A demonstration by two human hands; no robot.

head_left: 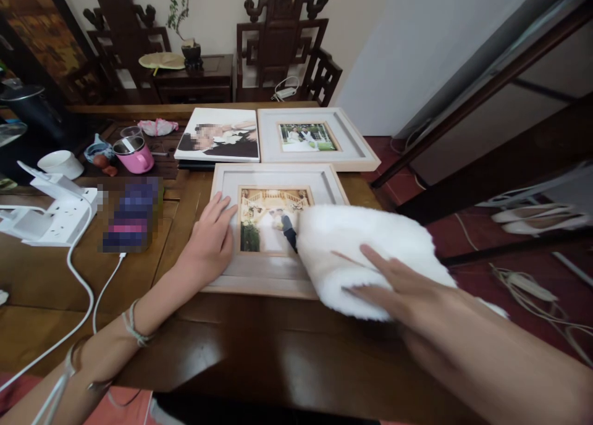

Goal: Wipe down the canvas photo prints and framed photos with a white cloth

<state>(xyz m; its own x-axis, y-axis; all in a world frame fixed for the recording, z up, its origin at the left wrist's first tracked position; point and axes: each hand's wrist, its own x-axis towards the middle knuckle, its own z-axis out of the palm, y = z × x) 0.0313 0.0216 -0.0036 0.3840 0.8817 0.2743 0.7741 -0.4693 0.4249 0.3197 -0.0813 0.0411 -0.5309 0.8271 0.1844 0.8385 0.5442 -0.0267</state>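
Note:
A wood-framed photo [273,184] lies flat on the brown wooden table [241,345] in front of me. My left hand [210,243] rests flat on the frame's left border, fingers spread, holding nothing. My right hand [403,283] is wrapped round a fluffy white cloth [365,246] that covers the frame's right side; a dark tag sticks out of the cloth at its left edge. The fingers press into the cloth's lower fold.
A second framed photo [352,150] and a frameless photo print [217,134] lie further back. At the left are a white power strip [50,218] with cables, a pink cup [134,154] and a white bowl [60,164]. Carved chairs stand behind.

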